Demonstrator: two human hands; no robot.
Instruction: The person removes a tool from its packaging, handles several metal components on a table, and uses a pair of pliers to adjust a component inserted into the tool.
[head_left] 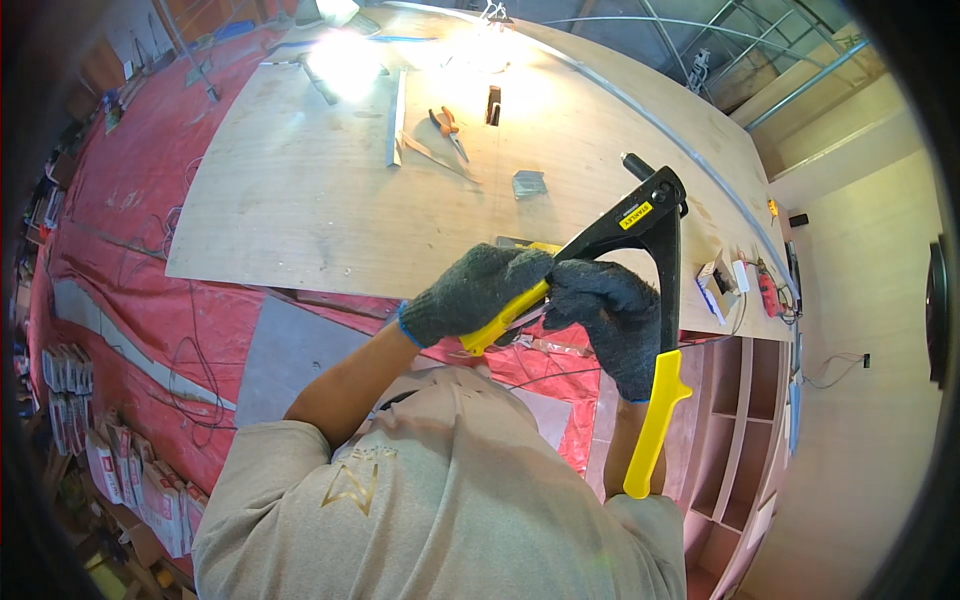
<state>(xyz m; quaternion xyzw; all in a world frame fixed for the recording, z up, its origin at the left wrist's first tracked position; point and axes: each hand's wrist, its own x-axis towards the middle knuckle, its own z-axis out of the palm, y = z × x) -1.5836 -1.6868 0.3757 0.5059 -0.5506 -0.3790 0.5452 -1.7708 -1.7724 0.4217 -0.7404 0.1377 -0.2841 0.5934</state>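
Note:
A black hand riveter (655,205) with yellow grips is held up over the near edge of the board, its two handles spread wide. My left hand (478,290), in a dark knit glove, is wrapped round one yellow grip. Between the handles is my gloved right hand (612,315), its fingers curled in against the left hand. What those fingers hold, if anything, is hidden. The other handle crosses in front of my right wrist, its yellow grip (656,425) hanging free. Part of a yellow thing shows behind my left fingers; I cannot make out what it is.
On the plywood board (310,200) lie orange-handled pliers (449,133), a small grey metal piece (529,184) and a metal strip (396,120). A bright lamp (345,65) glares at the back. At right stand a small open box (717,285) and shelves (735,400). Red sheeting (110,240) spreads left.

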